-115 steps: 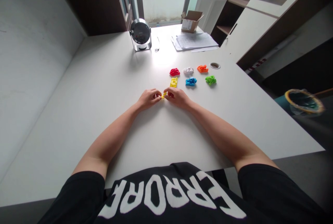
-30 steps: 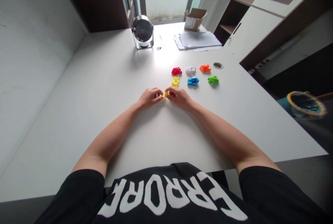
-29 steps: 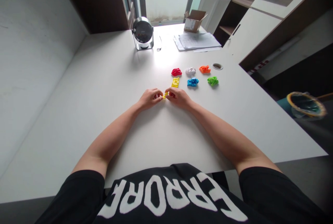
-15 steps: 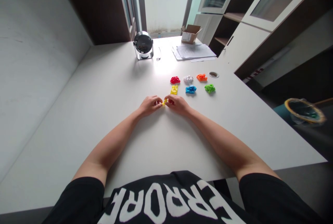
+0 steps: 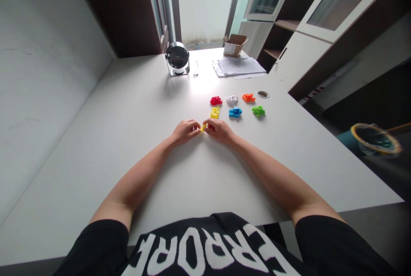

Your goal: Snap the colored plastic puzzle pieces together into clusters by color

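My left hand (image 5: 186, 131) and my right hand (image 5: 219, 130) meet low over the white table (image 5: 205, 173). Both have their fingers pinched on a small yellow plastic piece (image 5: 203, 129), partly hidden by the fingertips. Just beyond my right hand lies a bigger yellow plastic piece (image 5: 215, 112), its kind too small to tell. Behind and to the right, similar small plastic items rest apart from one another: red (image 5: 216, 100), white (image 5: 232, 99), orange (image 5: 248, 97), blue (image 5: 235, 112) and green (image 5: 258, 111).
A round black device on a metal stand (image 5: 177, 58) stands at the back. Papers (image 5: 240, 66) and an open cardboard box (image 5: 235, 46) lie at the far edge. A cable hole (image 5: 263, 94) sits right of the orange item. Beyond the right edge is a bin (image 5: 375, 139).
The view has tilted slightly, so the far objects sit a little lower. Both hands stay pinched on the small yellow piece in nearly the same place.
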Available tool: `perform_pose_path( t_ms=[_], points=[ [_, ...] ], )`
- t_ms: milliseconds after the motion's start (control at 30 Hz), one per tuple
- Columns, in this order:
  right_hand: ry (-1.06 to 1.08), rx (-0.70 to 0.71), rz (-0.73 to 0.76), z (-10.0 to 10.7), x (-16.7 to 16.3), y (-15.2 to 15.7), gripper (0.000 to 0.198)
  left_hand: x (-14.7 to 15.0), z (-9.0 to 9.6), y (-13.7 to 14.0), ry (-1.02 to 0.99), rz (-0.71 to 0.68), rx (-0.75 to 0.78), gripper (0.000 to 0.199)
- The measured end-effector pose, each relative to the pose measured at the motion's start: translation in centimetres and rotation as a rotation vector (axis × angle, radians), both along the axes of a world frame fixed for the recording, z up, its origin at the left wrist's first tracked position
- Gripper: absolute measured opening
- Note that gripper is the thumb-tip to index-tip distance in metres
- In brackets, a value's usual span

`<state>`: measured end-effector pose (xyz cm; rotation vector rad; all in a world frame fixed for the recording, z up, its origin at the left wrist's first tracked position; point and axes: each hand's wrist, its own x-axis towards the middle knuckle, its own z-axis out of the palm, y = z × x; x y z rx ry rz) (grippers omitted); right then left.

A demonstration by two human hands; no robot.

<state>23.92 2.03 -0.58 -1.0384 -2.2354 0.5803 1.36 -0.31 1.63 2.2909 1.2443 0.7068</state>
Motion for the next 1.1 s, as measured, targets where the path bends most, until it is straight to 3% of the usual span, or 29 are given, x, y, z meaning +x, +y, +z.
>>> perform_pose_path(
  t_ms=[1100],
  points=[
    [-0.010,0.011,-0.006,-0.11,-0.04,0.13,0.020,0.00,0.05,0.02,-0.005,0.007,-0.009,0.019]
  ],
)
